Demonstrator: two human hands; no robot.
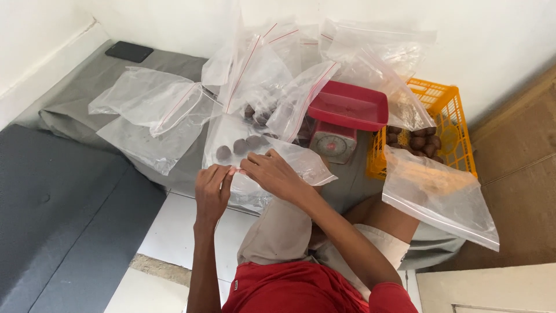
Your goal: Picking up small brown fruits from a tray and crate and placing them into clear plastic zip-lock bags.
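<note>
At far left a dark phone (128, 51) lies on the grey mat (63, 110), well apart from the work. Next, flat clear zip bags (152, 104) with red seal strips are spread on the mat.

The left hand (212, 191) has thumb and fingers pressed together, pinching the mouth edge of a clear bag (255, 152) that holds several round brown balls (238, 146). The right hand (275, 174) pinches the same edge just beside it, the two grips nearly touching. The bag rests above the person's knee, its loaded end lying away from the hands.

Judgement: the film is thin, soft and slippery; the contents give it modest weight and will roll. Best taken at the stiffer seal strip, with the mouth kept level.

Further right stand a small scale with a red tray (348, 105) and a yellow crate (440, 116) of similar balls.
</note>
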